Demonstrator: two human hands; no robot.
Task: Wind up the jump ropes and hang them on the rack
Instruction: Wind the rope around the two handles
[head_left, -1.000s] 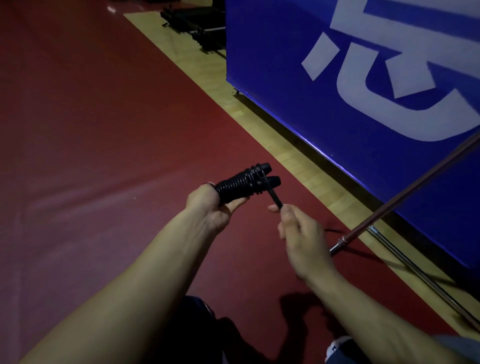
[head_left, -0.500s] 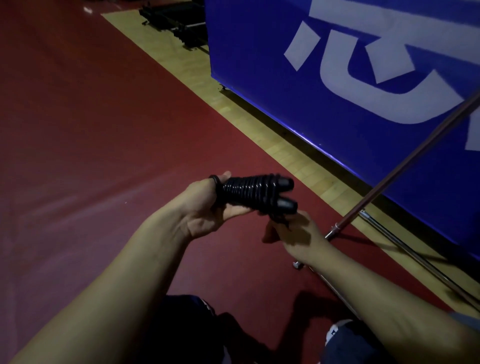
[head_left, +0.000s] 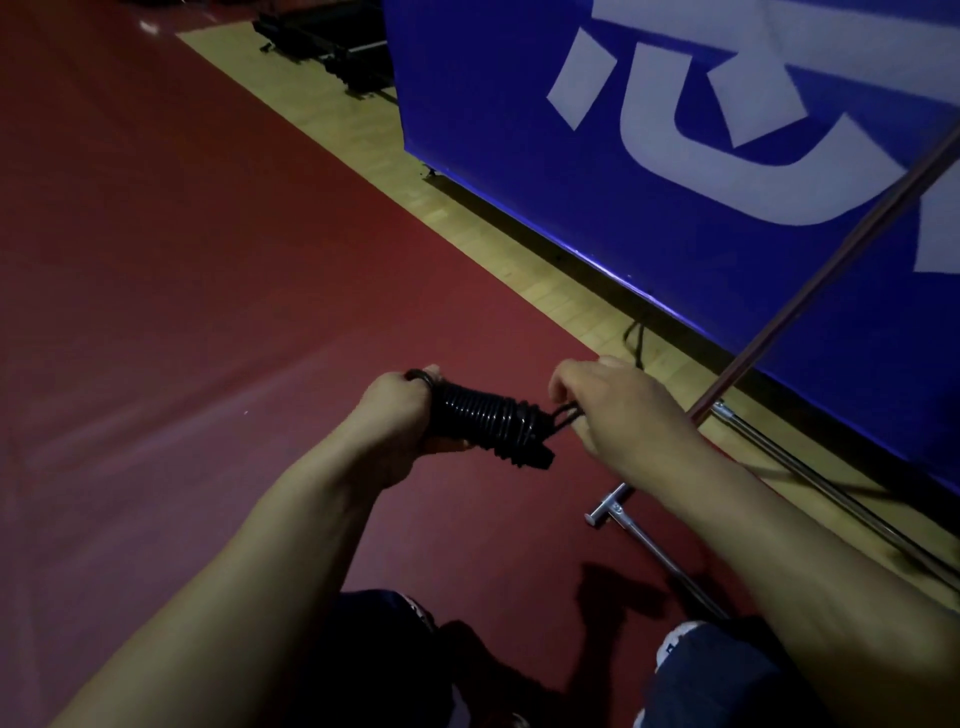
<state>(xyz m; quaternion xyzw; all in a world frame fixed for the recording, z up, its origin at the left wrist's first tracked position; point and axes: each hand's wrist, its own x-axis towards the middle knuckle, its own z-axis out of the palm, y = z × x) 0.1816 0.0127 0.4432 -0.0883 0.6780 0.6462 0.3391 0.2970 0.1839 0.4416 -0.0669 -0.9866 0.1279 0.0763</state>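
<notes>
From my head camera, looking down: my left hand (head_left: 400, 415) is wrapped around the near end of the jump rope (head_left: 488, 421), which is wound into a tight, glossy black coil around its handles, ribbed like a spring. A small loop of cord sticks out past my left thumb. The bundle lies roughly level between my hands, held above the floor, its far end tipped slightly down and blunt where the handle ends show.

My right hand (head_left: 618, 410) is curled, fingers pinching the loose end of the cord (head_left: 563, 415), a thin, smooth black strand that runs straight from the last turns of the coil into my fingertips.

Beneath is a dark red floor mat (head_left: 182, 270), matte with a faint sheen and soft creases. It borders a strip of pale wooden flooring (head_left: 467, 228). Past that stands a blue banner (head_left: 597, 197) with large white shapes printed on it. The rack (head_left: 748, 353) shows as slender metal tubing: one reddish pole rising diagonally to my right, and silvery bars with a T-shaped joint lying on the floor just beside my right forearm.
</notes>
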